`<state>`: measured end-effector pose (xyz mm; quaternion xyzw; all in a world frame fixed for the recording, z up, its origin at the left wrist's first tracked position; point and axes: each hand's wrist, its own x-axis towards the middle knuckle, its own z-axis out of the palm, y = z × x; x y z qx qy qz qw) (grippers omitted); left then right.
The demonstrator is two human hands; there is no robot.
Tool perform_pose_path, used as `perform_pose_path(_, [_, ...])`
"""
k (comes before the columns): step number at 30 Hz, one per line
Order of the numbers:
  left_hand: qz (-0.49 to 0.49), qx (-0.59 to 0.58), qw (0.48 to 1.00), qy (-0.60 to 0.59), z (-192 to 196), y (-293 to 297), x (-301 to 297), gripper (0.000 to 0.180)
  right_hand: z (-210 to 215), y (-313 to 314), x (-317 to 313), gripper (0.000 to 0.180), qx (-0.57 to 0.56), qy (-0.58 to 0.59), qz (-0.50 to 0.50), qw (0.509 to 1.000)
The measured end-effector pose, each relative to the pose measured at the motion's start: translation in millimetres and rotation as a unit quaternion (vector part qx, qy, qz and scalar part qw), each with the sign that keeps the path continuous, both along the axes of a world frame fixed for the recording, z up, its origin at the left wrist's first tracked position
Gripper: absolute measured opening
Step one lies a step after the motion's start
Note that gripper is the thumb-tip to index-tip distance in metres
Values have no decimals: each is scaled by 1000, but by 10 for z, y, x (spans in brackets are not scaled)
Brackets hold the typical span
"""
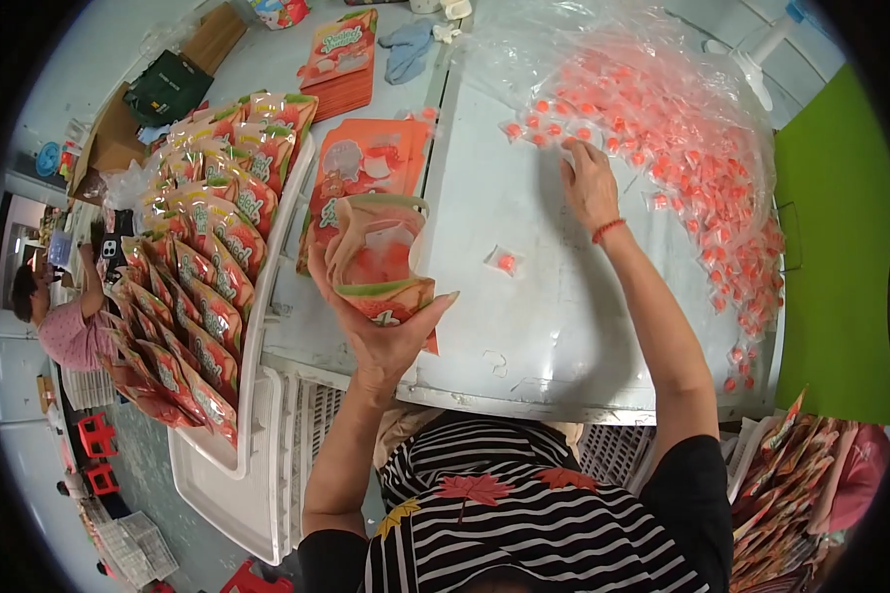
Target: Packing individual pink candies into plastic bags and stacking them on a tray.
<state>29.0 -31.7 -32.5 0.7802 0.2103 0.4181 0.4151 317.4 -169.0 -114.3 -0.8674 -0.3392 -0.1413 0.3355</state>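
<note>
My left hand is wrapped round an open red and green pouch, held upright with its mouth facing me. Wrapped red pieces, apparently candies, show inside. Over the table, my right hand has its fingers curled down at the near edge of a large heap of wrapped red candies. Its fingertips are on one candy, partly hidden by them. A lone wrapped candy lies on the metal table between my hands. Flat unfilled pouches are fanned out just beyond the held one.
At the left, a white tray holds rows of filled pouches. Another pouch stack and a blue cloth lie at the back. Clear plastic covers part of the heap. A green panel borders the right; a person in pink is far left.
</note>
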Motion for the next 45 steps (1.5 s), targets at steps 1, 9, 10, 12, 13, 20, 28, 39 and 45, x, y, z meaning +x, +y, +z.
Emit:
perform_pose_path(1, [-1,38,999,15,21,8,-14,127,-148,21,162,26,-30,-52,-5,998])
perform_pose_path(9, [101,-9,992,81,-242,176,-575,131,-208,99,-229,33,-54,3,84,995])
perform_pose_path(10, [95,39,991,86,-282,190,-638,129,-188,97,-475,34,-48,-22,84,995])
perform_pose_path(12, [79,70,991,80,-278,164,-650,128,-80,99,-995,37,-59,-69,93,991])
perform_pose_path(13, [60,102,990,71,-287,146,-640,126,-27,78,-1183,38,-79,-91,102,987])
perform_pose_path(20, [-53,66,996,-5,-91,-70,-136,114,-146,23,-1147,19,-132,-108,118,978])
perform_pose_path(28, [-22,165,984,60,-64,-119,0,114,1551,162,-1556,17,89,108,242,960])
perform_pose_path(39, [-7,60,998,-28,-287,-82,72,121,1816,325,-1734,19,-2,35,405,914])
perform_pose_path(45, [-85,8,995,-49,34,25,-141,129,1764,194,-1575,21,-71,11,435,897])
